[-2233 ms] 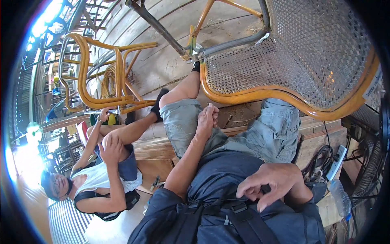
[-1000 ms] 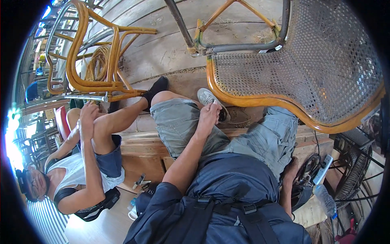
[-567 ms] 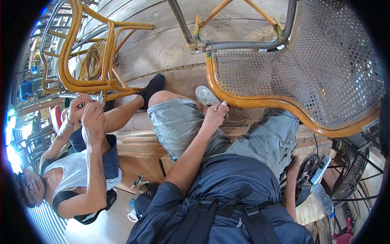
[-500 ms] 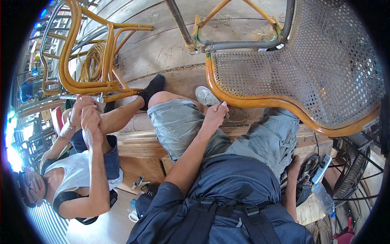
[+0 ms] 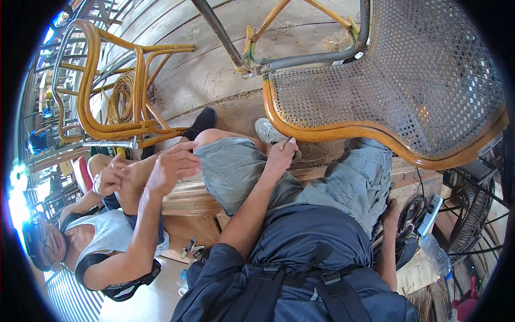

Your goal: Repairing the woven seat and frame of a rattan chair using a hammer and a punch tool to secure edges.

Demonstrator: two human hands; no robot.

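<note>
My left hand (image 5: 280, 156) is closed above my left thigh, in front of the chair's near edge. A small dark tip shows by its thumb, and what the fingers hold I cannot make out. My right arm hangs by my right hip, with my right hand (image 5: 392, 212) low beside the thigh and its fingers hidden. Ahead of me a chair with a woven cane seat (image 5: 343, 102) and a glossy orange-brown rattan frame (image 5: 343, 133) is tipped over. Its dark leg bar (image 5: 316, 63) and bound joints face the far side.
At the left a co-worker's hand (image 5: 173, 166) is raised with fingers spread. Behind it stands a rattan chair frame (image 5: 86, 80) with a coil of cane (image 5: 121, 97). On my right lie a white power strip (image 5: 430, 213), cables and a clear plastic bottle (image 5: 435, 255).
The co-worker's hands have come apart, one moving right toward my knee. The view has shifted slightly, and my own hands stay in much the same places.
</note>
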